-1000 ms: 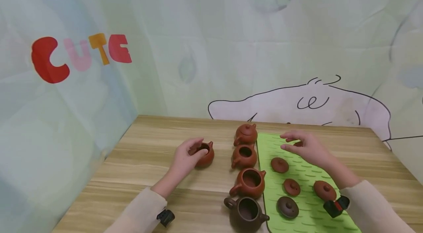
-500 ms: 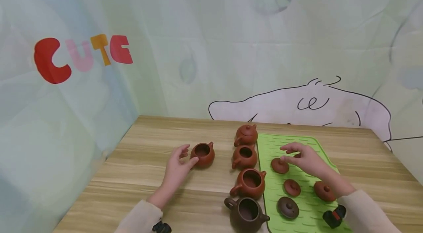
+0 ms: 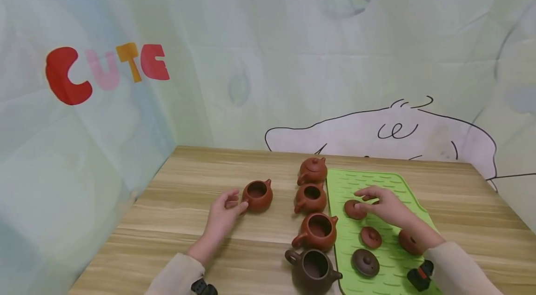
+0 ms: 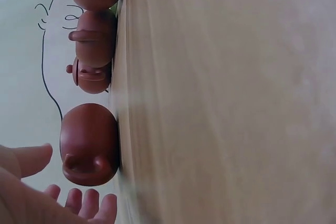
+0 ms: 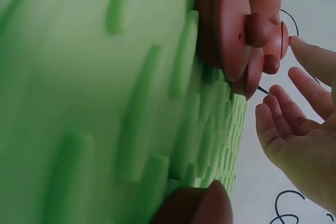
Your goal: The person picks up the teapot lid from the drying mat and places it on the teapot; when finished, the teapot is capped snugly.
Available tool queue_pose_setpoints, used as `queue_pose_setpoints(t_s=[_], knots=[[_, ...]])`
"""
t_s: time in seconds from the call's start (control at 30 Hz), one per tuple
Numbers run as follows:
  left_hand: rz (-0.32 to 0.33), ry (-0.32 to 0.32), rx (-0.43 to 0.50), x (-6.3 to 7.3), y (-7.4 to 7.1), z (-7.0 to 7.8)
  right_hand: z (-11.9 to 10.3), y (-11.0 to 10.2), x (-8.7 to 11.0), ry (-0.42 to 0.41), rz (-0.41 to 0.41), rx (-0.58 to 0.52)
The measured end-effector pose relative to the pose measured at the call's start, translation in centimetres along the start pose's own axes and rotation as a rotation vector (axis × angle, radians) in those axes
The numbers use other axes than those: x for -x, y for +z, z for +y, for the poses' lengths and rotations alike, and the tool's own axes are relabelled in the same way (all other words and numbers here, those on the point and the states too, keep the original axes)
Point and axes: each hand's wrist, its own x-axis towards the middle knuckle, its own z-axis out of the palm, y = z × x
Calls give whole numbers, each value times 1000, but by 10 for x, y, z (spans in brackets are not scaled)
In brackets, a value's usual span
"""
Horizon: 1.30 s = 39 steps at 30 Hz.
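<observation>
A lidless reddish-brown teapot (image 3: 263,202) stands on the left part of the table, its handle toward my left hand (image 3: 223,215). That hand hovers by the handle with fingers loosely bent; in the left wrist view, a gap separates it from the teapot (image 4: 89,135). Over the green mat, my right hand (image 3: 387,207) is held above a reddish-brown lid (image 3: 352,210), thumb and fingers apart. Seen from the right wrist, the fingers hold nothing, and a knobbed lid (image 5: 233,35) lies beside them on the mat.
Along the left edge of the green mat (image 3: 389,258) runs a row: a lidded teapot (image 3: 314,171), two lidless reddish ones (image 3: 310,203) and a dark brown one (image 3: 303,278). Also on the mat lie a small reddish lid (image 3: 371,238), a dark lid (image 3: 365,263) and one partly behind my right forearm.
My left hand has drawn back from the teapot's opening to the left, near its handle. The right hand has come nearer and lower, over the lid. Teapots and lids stay put.
</observation>
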Motion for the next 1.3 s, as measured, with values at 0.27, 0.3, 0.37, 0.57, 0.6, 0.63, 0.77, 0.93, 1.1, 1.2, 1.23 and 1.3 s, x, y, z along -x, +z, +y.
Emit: queue_pose_setpoints(t_s=[0.27,0.3,0.37,0.57,0.6,0.63,0.77,0.93,1.1,1.2,1.23,1.3], knots=[[-6,-31,15,-1,0,-4,2,3,-1,39,-26,-9],[-5,-31,15,-1,-1,-5,2,3,-1,41,-30,-6],[-4,-36,25,-2,-1,-6,2,4,-1,43,-35,-3],[-13,-61,92,-1,0,-6,3,7,-1,18,-37,-12],[-16,-66,109,-1,0,-6,4,7,-1,16,-35,-16],[-20,-71,125,-1,0,-6,4,7,-1,14,-34,-18],[-33,-81,161,0,0,-6,4,8,-1,7,-33,-18],[-39,-89,155,0,1,-6,5,8,-2,5,-31,-11],[-42,-89,166,-1,1,-7,6,8,-3,6,-28,-10],[-44,-83,174,-1,0,-8,7,9,-2,7,-27,-12],[-43,-83,177,-1,0,-8,7,9,-2,8,-26,-14],[-43,-83,184,-1,-1,-8,7,9,-2,6,-24,-15]])
